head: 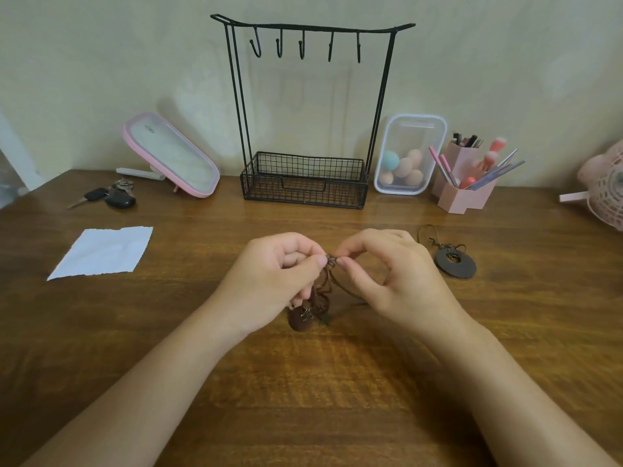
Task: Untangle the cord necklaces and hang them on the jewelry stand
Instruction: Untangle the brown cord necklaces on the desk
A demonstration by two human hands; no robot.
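Observation:
Over the middle of the wooden table, my left hand (279,274) and my right hand (387,271) pinch the same brown cord necklace (325,286) at a small metal clasp between the fingertips. Its cords hang down in a bunch to a brown pendant (300,320) that rests on the table under my left hand. A second cord necklace with a dark round pendant (455,262) lies on the table to the right of my right hand. The black wire jewelry stand (303,178) rises at the back centre, and its several hooks (301,45) are bare.
A pink-framed mirror (172,156) leans at the back left, with keys (108,196) and a white paper sheet (104,252) nearer. Right of the stand are a clear box of sponges (409,153), a pink brush holder (467,187) and a pink fan (603,187).

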